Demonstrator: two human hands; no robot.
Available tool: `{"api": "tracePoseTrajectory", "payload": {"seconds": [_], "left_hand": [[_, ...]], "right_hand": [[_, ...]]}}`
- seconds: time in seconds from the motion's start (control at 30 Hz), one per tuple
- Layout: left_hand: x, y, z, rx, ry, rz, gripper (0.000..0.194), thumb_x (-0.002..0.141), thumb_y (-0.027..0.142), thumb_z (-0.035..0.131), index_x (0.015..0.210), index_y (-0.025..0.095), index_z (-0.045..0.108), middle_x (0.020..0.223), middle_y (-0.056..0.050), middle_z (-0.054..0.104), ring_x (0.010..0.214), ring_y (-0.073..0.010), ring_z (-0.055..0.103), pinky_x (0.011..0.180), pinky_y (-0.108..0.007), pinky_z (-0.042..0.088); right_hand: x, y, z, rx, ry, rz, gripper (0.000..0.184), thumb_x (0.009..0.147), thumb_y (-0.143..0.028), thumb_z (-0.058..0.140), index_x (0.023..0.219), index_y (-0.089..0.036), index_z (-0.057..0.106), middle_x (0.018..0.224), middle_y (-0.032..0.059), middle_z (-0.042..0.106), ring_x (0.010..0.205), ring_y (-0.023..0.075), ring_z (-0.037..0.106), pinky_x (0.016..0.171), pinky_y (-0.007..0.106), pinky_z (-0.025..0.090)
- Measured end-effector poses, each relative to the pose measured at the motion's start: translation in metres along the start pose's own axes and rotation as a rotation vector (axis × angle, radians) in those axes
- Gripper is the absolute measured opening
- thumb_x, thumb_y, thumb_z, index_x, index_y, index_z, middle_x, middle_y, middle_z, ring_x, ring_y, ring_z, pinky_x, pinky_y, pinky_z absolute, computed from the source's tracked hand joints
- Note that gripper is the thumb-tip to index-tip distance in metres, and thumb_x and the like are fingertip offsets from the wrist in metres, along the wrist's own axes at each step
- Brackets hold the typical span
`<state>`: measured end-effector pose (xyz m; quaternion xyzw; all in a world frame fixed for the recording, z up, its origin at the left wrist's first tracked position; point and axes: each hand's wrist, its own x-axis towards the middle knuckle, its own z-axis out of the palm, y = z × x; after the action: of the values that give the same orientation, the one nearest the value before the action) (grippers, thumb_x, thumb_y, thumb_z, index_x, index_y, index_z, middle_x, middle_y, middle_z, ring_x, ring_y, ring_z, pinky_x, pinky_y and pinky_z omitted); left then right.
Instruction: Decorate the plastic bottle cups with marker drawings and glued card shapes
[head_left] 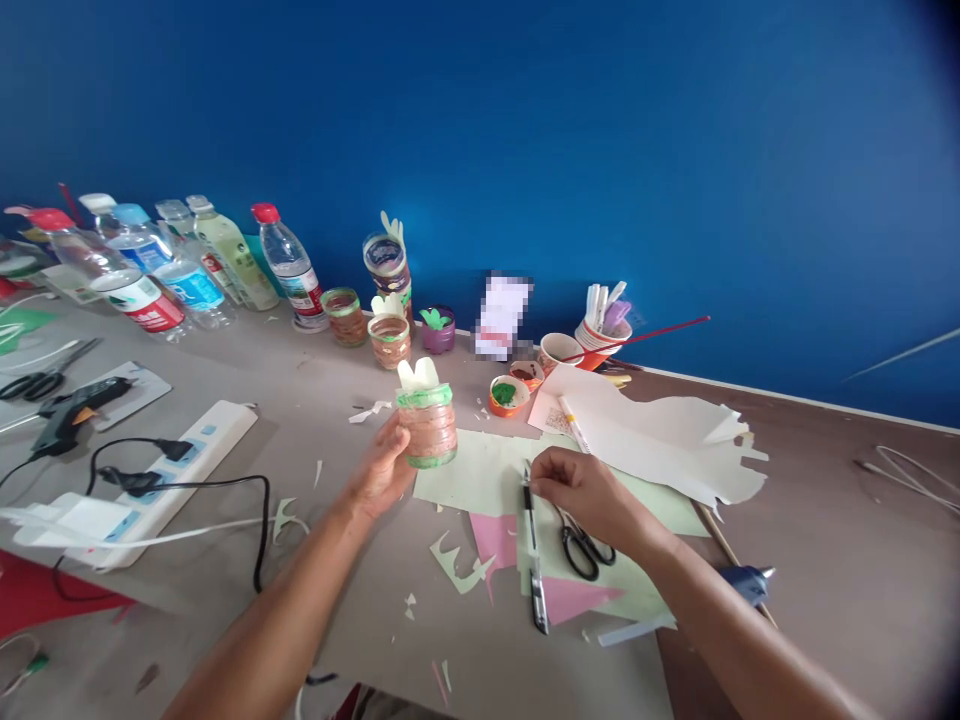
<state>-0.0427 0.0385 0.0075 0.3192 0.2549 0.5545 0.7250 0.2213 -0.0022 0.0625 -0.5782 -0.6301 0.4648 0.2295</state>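
Note:
My left hand [379, 465] is wrapped round a painted cup [427, 430] that looks like a cut-off bottle bottom. The cup is brown with a green rim and base, and pale paper leaves [417, 375] stick up from its top. My right hand [577, 487] has its fingertips pinched together over pale green paper [472, 470]; whatever may be between them is hidden. Right by those fingertips lies a black-and-clear pen [536, 590]. Under the same hand are scissors [583, 553] with black handles, partly covered.
Several plastic bottles [296, 270] stand at the back left, beside other painted cups [390, 340]. A paint cup [508, 395] with green paint sits behind the paper. On the left are a power strip [195, 450] with cables and a glue gun [75, 415]. Paper scraps [457, 565] litter the table.

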Motion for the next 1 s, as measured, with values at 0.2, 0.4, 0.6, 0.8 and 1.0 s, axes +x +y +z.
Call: {"api": "tracePoseTrajectory", "payload": {"seconds": [0.2, 0.4, 0.6, 0.8, 1.0], "left_hand": [[0.0, 0.0, 0.0, 0.023, -0.007, -0.004, 0.047, 0.074, 0.044, 0.08, 0.111, 0.018, 0.07, 0.111, -0.01, 0.073, 0.104, -0.0243, 0.066, 0.093, -0.036, 0.049], [-0.002, -0.005, -0.001, 0.061, -0.065, -0.059, 0.043, 0.077, 0.042, 0.078, 0.112, 0.019, 0.07, 0.11, -0.01, 0.074, 0.099, -0.0238, 0.068, 0.086, -0.033, 0.051], [-0.002, -0.005, 0.002, 0.122, -0.108, -0.087, 0.048, 0.076, 0.043, 0.078, 0.114, 0.016, 0.069, 0.105, -0.013, 0.074, 0.095, -0.0258, 0.068, 0.082, -0.034, 0.051], [-0.004, -0.002, 0.013, 0.112, -0.152, -0.101, 0.048, 0.075, 0.045, 0.078, 0.113, 0.017, 0.07, 0.095, -0.01, 0.075, 0.082, -0.0242, 0.069, 0.074, -0.034, 0.054], [-0.003, -0.005, 0.005, 0.123, -0.132, -0.113, 0.048, 0.076, 0.043, 0.078, 0.115, 0.017, 0.069, 0.105, -0.012, 0.073, 0.094, -0.0255, 0.068, 0.085, -0.037, 0.054]], "right_hand": [[0.002, 0.004, -0.013, 0.071, 0.034, 0.039, 0.013, 0.074, -0.031, 0.061, 0.073, -0.018, 0.06, 0.065, -0.0043, 0.055, 0.059, 0.0106, 0.045, 0.057, 0.024, 0.036], [0.004, 0.001, -0.009, 0.14, -0.004, 0.036, 0.013, 0.075, -0.031, 0.059, 0.076, -0.018, 0.061, 0.066, -0.0044, 0.054, 0.059, 0.0099, 0.044, 0.057, 0.024, 0.034], [-0.005, -0.01, 0.008, -0.019, -0.106, 0.006, 0.006, 0.076, -0.018, 0.055, 0.073, -0.019, 0.059, 0.065, -0.0049, 0.056, 0.057, 0.009, 0.045, 0.055, 0.022, 0.035], [-0.015, -0.005, 0.039, -0.397, -0.173, -0.095, 0.024, 0.079, -0.004, 0.045, 0.075, -0.018, 0.063, 0.079, 0.0009, 0.068, 0.07, 0.0133, 0.058, 0.067, 0.025, 0.045], [-0.048, 0.004, 0.003, -0.446, 0.044, -0.174, 0.025, 0.09, -0.014, 0.044, 0.087, -0.021, 0.067, 0.088, 0.0048, 0.069, 0.08, 0.0175, 0.064, 0.073, 0.028, 0.05]]}}
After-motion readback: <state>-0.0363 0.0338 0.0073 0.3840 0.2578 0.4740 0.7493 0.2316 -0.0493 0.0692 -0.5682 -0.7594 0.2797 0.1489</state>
